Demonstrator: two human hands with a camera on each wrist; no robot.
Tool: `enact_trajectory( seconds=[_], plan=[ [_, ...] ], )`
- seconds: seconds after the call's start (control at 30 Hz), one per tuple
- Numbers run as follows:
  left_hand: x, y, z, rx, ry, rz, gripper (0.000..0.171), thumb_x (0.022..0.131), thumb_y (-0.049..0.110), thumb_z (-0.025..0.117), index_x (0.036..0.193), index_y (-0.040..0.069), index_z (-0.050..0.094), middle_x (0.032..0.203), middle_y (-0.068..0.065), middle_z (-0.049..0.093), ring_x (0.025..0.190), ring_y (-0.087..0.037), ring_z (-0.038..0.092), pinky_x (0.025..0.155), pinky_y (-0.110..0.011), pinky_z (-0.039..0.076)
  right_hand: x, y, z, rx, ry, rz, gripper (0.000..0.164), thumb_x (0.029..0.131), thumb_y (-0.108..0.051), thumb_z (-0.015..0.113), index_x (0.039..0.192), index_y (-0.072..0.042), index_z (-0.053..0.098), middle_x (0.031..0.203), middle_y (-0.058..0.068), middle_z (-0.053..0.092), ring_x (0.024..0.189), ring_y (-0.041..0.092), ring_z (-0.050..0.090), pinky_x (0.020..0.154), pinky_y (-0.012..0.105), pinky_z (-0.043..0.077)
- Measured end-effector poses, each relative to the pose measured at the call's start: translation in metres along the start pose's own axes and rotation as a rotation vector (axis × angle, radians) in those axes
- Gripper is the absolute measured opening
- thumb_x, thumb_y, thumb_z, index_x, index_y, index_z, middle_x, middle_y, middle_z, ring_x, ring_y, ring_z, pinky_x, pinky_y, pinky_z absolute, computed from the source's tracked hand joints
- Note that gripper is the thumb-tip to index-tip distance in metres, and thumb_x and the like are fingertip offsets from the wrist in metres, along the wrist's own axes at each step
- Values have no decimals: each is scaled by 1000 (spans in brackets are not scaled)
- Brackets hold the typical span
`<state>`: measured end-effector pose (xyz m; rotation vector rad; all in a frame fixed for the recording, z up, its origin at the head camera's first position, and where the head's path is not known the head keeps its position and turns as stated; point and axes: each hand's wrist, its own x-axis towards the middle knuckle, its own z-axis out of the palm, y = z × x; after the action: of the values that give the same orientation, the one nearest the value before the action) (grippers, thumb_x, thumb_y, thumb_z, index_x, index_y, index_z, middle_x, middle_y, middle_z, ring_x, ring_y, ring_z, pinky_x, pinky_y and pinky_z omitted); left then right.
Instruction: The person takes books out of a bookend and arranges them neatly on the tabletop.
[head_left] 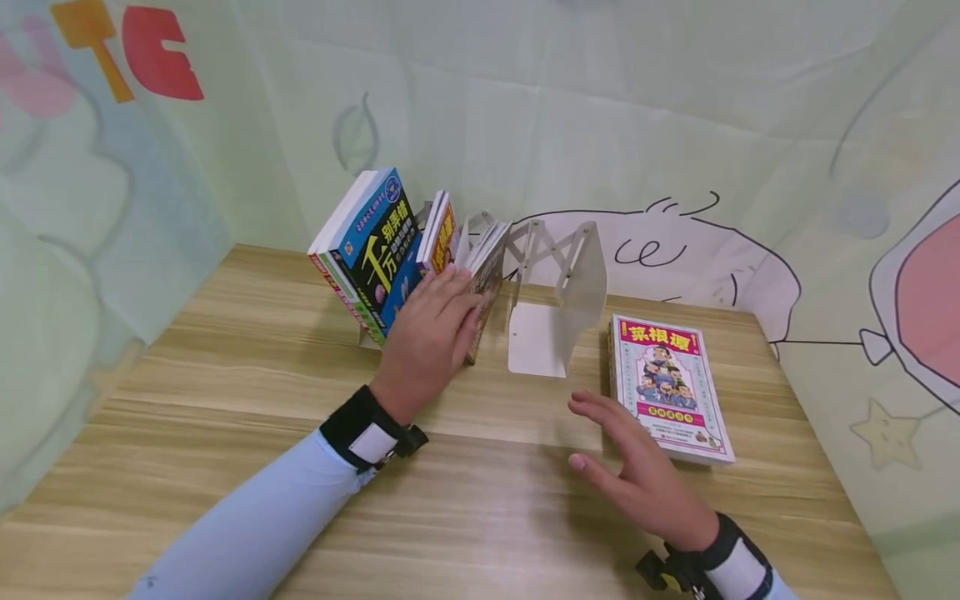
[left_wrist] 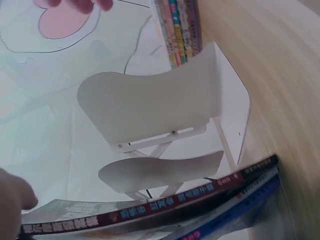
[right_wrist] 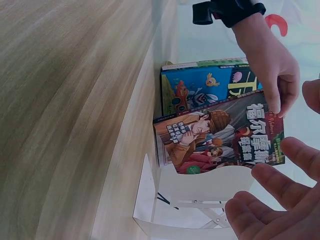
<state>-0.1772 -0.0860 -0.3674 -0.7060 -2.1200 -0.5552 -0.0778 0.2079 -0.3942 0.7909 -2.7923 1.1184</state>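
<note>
My left hand grips the upper edge of a detective comic book, its thumb lying on the front cover. That book leans at the right end of a row in a white metal expandable bookend. Left of it stand a smaller book and a thick blue-and-black book, tilted and partly hidden by the hand. Over the table, my right hand is held with fingers apart and nothing in them, near a stack of books with a pink-and-white cover on top.
The bookend's right section holds no books, and its folding crossbars show behind. A wooden table lies under everything. Behind it hangs a pale printed cloth with cartoon drawings, close to the table's back edge.
</note>
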Motion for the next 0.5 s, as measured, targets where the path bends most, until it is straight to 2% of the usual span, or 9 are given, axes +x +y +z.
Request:
enact_trajectory(
  seconds=[0.1,0.2,0.3,0.4,0.5],
  plan=[
    [2,1,1,-38,51,-12,19,90,1,69,109,-1,71,127,-22,64,123,-39,58,109,-49,45,-1,0,0,5,-1,8,54,97,-26,67,147,-28,45,156,-3,41,143,24,40,109,57,41],
    [3,1,2,-55,64,-46,20,89,-5,67,108,-1,69,128,-26,54,116,-41,54,100,-51,48,-2,0,0,16,-1,10,51,98,-26,65,146,-28,46,156,-1,41,143,24,40,110,57,40],
    [5,2,2,-47,34,-93,25,89,-6,64,114,-2,66,142,-31,42,115,-41,50,96,-53,48,-3,0,0,23,1,11,49,100,-24,62,146,-29,46,156,0,42,143,22,39,110,55,39],
    [6,2,3,-29,-22,-129,30,90,-6,61,119,-1,65,155,-35,27,119,-44,46,97,-55,46,-3,0,-1,23,4,6,47,101,-22,60,145,-29,46,156,-1,42,143,20,39,110,53,39],
    [7,3,4,-18,-79,-144,31,90,-7,61,120,0,66,157,-37,23,126,-50,42,103,-59,44,-3,1,-1,22,2,-1,46,102,-21,59,145,-29,46,156,-2,42,143,21,39,111,53,38]
  ],
)
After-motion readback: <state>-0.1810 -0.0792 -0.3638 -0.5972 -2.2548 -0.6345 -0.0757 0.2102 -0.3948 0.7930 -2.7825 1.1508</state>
